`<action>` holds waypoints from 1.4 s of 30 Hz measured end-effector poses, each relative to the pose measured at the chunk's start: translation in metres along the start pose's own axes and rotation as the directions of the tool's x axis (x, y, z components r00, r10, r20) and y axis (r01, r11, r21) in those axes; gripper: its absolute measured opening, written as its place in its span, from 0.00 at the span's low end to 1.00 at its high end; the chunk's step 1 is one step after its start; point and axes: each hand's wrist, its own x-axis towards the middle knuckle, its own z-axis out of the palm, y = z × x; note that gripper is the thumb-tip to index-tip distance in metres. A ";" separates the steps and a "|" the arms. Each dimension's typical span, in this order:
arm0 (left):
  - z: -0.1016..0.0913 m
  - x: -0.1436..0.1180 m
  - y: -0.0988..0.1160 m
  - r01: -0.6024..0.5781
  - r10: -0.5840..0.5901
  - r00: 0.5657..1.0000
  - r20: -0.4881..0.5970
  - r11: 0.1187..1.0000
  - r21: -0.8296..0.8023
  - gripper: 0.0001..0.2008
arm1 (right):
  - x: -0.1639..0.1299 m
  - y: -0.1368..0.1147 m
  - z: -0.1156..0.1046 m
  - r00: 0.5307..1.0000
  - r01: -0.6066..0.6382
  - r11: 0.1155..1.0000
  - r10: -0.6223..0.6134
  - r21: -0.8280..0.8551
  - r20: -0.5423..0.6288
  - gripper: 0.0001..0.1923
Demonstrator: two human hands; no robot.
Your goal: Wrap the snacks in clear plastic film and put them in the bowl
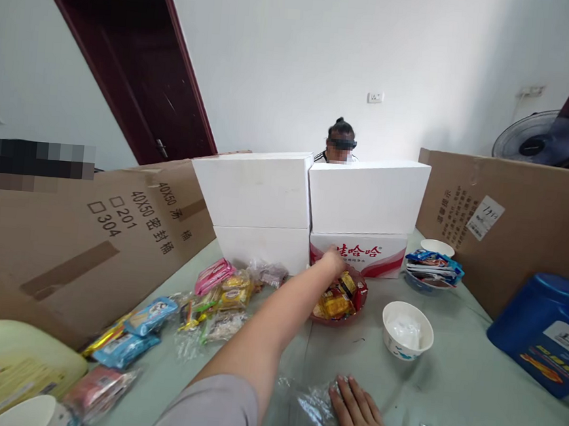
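Tabletop: left hand over snack bowl.

i'm looking into a plain room set up as a makeshift work station: cardboard partitions flank stacked white foam boxes, beyond them a wall socket.

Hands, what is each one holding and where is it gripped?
Left hand reaches into the red snack bowl; any grip is hidden. Right hand lies flat on a clear plastic bag, gripping nothing.
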 end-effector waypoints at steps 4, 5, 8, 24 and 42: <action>0.005 -0.003 0.001 -0.023 0.023 1.000 0.001 0.993 0.118 0.13 | 0.002 0.000 -0.002 0.996 -0.039 0.998 0.034 0.055 0.078 0.36; 0.004 -0.009 -0.001 -0.032 0.035 0.999 -0.019 0.991 0.133 0.16 | 0.003 -0.001 -0.005 0.992 -0.061 0.995 0.052 0.077 0.115 0.36; -0.005 -0.029 -0.007 -0.037 0.052 0.994 -0.099 0.989 0.140 0.28 | 0.007 -0.006 -0.016 0.967 -0.142 0.981 0.108 0.134 0.232 0.35; 0.068 -0.310 0.117 -0.041 0.076 0.975 0.210 0.985 -0.167 0.15 | 0.010 -0.021 -0.056 0.881 -0.333 0.939 0.275 0.091 0.385 0.35; 0.145 -0.285 0.079 0.206 -0.209 0.978 0.021 0.933 -0.297 0.36 | 0.061 -0.002 -0.072 0.811 -0.367 0.930 0.312 0.016 0.496 0.34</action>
